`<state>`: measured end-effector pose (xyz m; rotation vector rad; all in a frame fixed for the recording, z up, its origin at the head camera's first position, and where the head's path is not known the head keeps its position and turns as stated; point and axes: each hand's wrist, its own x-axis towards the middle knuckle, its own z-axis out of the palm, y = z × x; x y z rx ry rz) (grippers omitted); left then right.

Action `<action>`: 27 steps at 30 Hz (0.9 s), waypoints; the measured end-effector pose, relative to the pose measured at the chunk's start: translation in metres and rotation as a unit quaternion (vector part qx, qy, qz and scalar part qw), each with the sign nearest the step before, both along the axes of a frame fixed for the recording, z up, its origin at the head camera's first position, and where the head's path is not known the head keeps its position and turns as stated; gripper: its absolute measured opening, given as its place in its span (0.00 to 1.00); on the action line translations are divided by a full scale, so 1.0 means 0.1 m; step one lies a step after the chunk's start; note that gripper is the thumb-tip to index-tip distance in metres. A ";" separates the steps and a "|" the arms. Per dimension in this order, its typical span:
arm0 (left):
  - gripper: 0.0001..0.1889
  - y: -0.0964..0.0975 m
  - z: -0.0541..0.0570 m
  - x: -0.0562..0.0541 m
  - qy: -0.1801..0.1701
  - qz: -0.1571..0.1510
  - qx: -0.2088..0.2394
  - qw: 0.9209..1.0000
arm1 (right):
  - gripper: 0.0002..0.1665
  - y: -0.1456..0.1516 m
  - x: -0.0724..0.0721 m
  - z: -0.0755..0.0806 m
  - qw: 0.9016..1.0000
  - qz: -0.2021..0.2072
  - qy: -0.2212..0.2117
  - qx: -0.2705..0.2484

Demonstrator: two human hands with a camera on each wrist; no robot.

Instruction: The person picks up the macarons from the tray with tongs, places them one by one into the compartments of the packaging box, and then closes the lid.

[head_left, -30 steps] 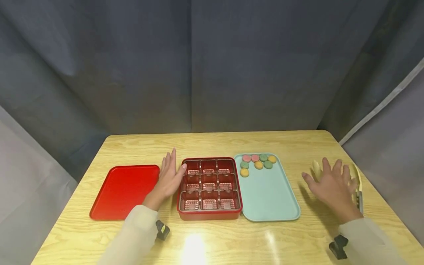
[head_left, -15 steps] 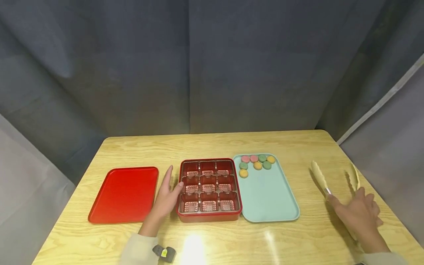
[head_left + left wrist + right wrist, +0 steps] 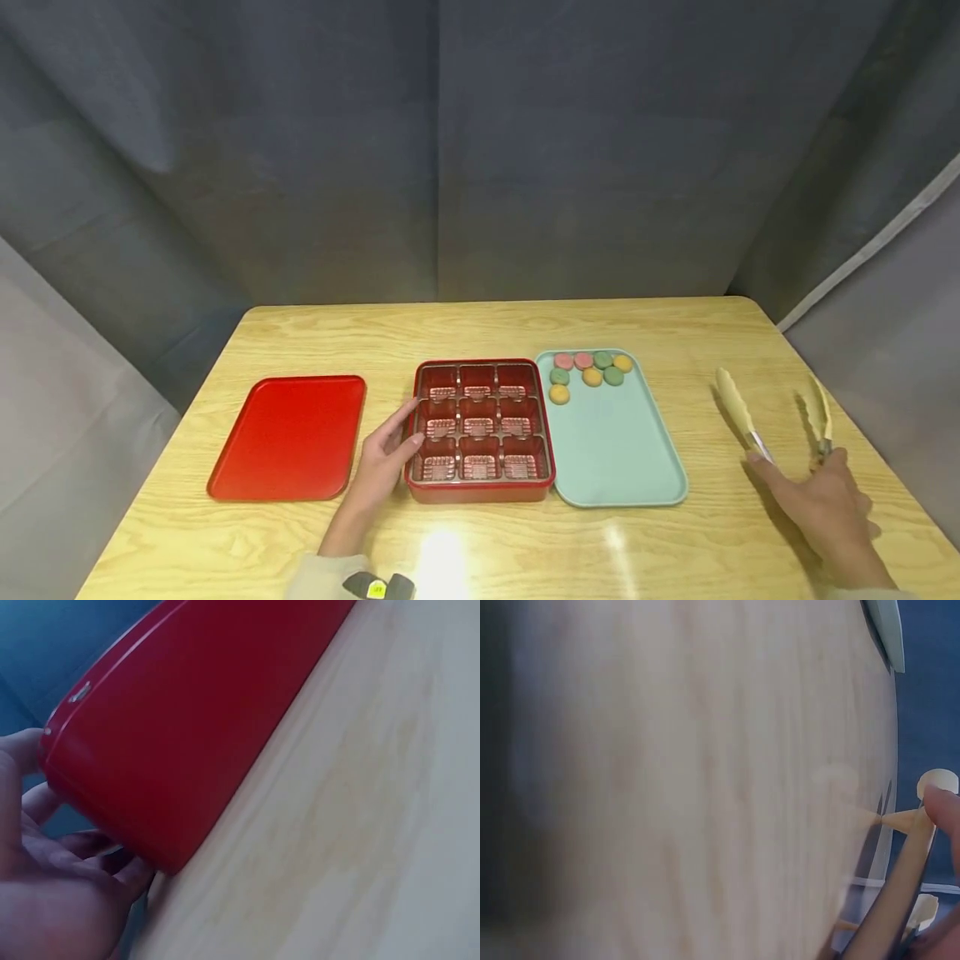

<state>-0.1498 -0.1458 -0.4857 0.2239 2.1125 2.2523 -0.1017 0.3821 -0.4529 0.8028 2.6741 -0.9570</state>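
Observation:
At the middle of the table stands a red box (image 3: 480,493) with a clear divider insert of several compartments. My left hand (image 3: 378,471) rests against its left side, thumb near the rim; in the left wrist view the fingertips touch the box wall (image 3: 172,727). Farther right, my right hand (image 3: 828,512) holds a pair of tongs (image 3: 735,407) by the handles, their cream tips spread apart and pointing away from me. The right wrist view catches a tongs handle (image 3: 896,900) under the thumb (image 3: 946,814).
Beside the box, a pale green tray (image 3: 622,458) carries several macarons (image 3: 592,377) in pink, green and yellow at its far left. A flat red tray (image 3: 288,442) lies left of the box. Dark curtains (image 3: 450,167) hang behind the wooden table (image 3: 420,333).
My right hand has moved toward the near edge along the tongs and taken hold of their handles. The left hand has come down against the box's left side.

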 end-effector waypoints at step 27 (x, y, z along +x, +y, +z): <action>0.30 0.02 -0.08 0.01 -0.012 -0.004 0.023 1.000 | 0.75 -0.04 -0.06 -0.12 0.996 -0.066 0.013 0.063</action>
